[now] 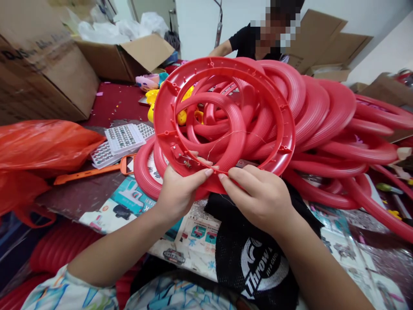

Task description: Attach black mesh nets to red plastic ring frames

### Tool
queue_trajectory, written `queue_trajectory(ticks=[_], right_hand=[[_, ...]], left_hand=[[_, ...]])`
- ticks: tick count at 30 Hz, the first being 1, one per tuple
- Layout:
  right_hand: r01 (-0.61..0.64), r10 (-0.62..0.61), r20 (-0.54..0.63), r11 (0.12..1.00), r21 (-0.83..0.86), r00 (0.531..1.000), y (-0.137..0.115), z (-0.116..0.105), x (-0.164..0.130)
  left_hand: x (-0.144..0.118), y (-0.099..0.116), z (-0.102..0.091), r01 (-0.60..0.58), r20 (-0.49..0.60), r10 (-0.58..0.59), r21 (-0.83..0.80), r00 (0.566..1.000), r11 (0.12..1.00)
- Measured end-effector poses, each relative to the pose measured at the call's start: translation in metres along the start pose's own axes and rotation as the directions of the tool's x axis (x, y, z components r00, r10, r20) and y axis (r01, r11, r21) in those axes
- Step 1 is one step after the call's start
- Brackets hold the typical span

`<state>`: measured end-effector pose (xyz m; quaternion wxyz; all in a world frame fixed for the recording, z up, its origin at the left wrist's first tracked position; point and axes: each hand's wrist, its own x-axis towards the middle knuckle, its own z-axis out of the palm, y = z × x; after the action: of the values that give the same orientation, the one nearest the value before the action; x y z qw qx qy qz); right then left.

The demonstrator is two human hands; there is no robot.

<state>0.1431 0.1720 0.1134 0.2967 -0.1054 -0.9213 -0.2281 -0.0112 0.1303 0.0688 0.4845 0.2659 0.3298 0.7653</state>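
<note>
Before me stands a red plastic ring (289, 129), tilted up, its hollow ribbed side with small pegs facing me. My left hand (180, 185) is closed on its lower rim, thumb pressed near the middle. Close beside it, my right hand (258, 189) pinches the same rim with bent fingers. A thin pale string (222, 138) loops across the ring's opening and runs down towards my fingertips; how it passes between them is hidden. Below my right hand hangs a black mesh net (232, 254) with white "Throw A" lettering. A small metal part (187, 163) sits inside the ring's lower left.
Ribbed red rings (338, 103) pile up behind and to the right. At left lie an orange strip tool (93, 174), trays of small metal parts (125, 137) and an orange plastic bag (41, 146). Cardboard boxes (48, 69) stand behind. Across the table sits a person (251, 41).
</note>
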Motion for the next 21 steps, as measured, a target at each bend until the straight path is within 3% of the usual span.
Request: queue_trajectory(ticks=[4, 9, 13, 17, 21], right_hand=[[-0.056, 0.055, 0.041, 0.998, 0.038, 0.998, -0.001, 0.003, -0.002], [-0.201, 0.208, -0.020, 0.963, 0.180, 0.978, -0.004, -0.001, -0.002], [-0.260, 0.253, 0.064, 0.953, 0.156, 0.965, 0.002, -0.009, 0.001], [-0.223, 0.206, 0.100, 0.952, 0.210, 0.973, 0.006, -0.009, 0.000], [-0.137, 0.127, 0.082, 0.980, 0.145, 0.989, 0.007, -0.006, -0.002]], left_hand=[[0.001, 0.002, 0.000, -0.037, -0.005, 0.037, 0.009, 0.999, 0.999], [0.003, 0.008, -0.001, -0.036, -0.072, 0.037, 0.020, 0.997, 0.999], [0.003, 0.010, -0.002, -0.053, -0.087, 0.057, 0.054, 0.995, 0.997], [0.002, 0.012, -0.003, -0.080, -0.064, 0.086, 0.081, 0.994, 0.993], [0.006, 0.014, -0.006, -0.093, -0.050, 0.096, 0.050, 0.994, 0.994]])
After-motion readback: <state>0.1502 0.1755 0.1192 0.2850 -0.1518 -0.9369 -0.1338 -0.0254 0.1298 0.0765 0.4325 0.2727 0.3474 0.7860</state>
